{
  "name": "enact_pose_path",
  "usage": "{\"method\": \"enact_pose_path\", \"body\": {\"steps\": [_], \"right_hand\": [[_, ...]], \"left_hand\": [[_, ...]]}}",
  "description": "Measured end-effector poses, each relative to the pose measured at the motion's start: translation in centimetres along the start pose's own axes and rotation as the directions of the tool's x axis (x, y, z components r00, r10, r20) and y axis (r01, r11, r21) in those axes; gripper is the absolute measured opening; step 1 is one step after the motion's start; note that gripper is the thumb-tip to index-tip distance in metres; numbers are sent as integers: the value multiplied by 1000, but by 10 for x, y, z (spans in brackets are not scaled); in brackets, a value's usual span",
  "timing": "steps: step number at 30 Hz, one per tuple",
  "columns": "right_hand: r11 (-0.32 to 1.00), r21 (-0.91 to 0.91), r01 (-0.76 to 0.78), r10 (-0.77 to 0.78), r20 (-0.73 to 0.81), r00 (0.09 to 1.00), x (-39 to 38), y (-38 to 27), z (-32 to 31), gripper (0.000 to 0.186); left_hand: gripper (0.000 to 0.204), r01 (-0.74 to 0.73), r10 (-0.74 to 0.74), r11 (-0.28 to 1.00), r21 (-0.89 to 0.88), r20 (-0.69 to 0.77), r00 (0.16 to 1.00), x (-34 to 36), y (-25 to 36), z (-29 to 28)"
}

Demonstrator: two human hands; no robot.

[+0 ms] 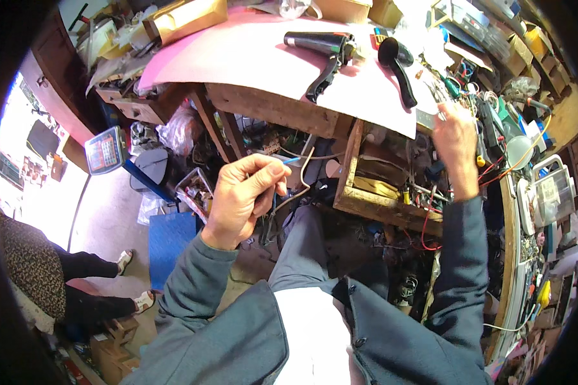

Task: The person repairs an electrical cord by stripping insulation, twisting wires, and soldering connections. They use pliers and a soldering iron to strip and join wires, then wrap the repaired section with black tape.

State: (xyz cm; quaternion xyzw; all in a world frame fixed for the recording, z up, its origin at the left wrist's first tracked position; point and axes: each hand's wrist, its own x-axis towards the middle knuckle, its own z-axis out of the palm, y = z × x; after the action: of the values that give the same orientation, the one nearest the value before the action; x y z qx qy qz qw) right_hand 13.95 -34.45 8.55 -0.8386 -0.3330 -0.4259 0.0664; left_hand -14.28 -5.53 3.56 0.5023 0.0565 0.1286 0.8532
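My left hand is raised in front of me, thumb and forefinger pinched on a thin light-blue piece that pokes out past the fingertips; its kind is too small to tell. At the right end of the pink-topped table, my right hand reaches among small tools and parts with curled fingers. Whatever they hold, if anything, is hidden. Apart from both hands, a black hair dryer body lies on the table, its handle seemingly opened. Beside it rests a curved black piece with a round end, like a hair dryer shell.
Below the pink tabletop, a wooden drawer stands pulled out, full of wires. Clutter of cables and tools covers the right bench. A clear plastic container sits there. Another person's legs show at left, near a blue panel.
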Motion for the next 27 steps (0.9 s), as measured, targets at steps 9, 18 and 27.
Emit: {"method": "enact_pose_path", "body": {"steps": [9, 18, 27], "right_hand": [[-144, 685, -714, -286, 662, 693, -51, -210, -44, 16], [-567, 546, -617, -88, 705, 704, -27, -194, -36, 22], [-612, 579, -539, 172, 762, 625, -15, -147, -5, 18]], "left_hand": [[10, -227, 231, 922, 314, 28, 973, 0, -5, 26], [36, 137, -209, 922, 362, 166, 964, -6, -14, 6], [23, 15, -213, 855, 519, 323, 922, -16, -41, -18]]}}
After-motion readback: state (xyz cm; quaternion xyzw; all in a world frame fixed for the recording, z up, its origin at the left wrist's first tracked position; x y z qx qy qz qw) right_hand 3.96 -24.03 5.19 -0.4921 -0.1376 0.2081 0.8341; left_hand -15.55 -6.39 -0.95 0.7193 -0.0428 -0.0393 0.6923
